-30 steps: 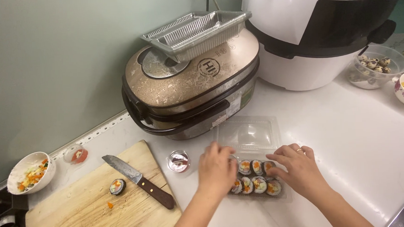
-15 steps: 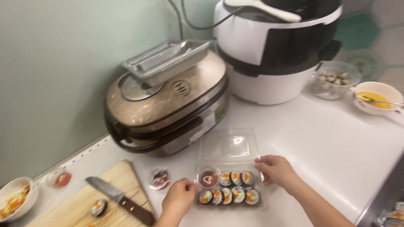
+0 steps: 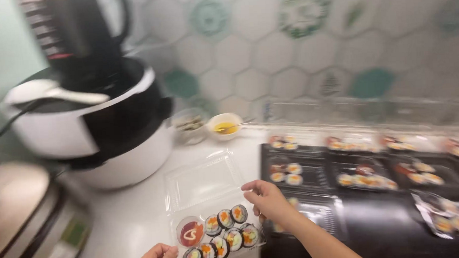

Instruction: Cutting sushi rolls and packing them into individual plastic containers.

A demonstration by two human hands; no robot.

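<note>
From my remote seat this reads as a kitchen set up for packing food, likely a small takeaway operation rather than a plain home. I see a white countertop (image 3: 135,221) backed by a hexagon-tiled wall (image 3: 298,53) on the far side. At the far left stands a large white-and-black rice cooker (image 3: 95,129) with a white paddle (image 3: 52,91) resting on it, and a second bronze cooker (image 3: 22,215) sits at the near left. On the right, black trays (image 3: 356,190) hold many clear packs of sliced rice rolls (image 3: 293,173). Small bowls (image 3: 225,126) of ingredients sit by the wall.
</note>
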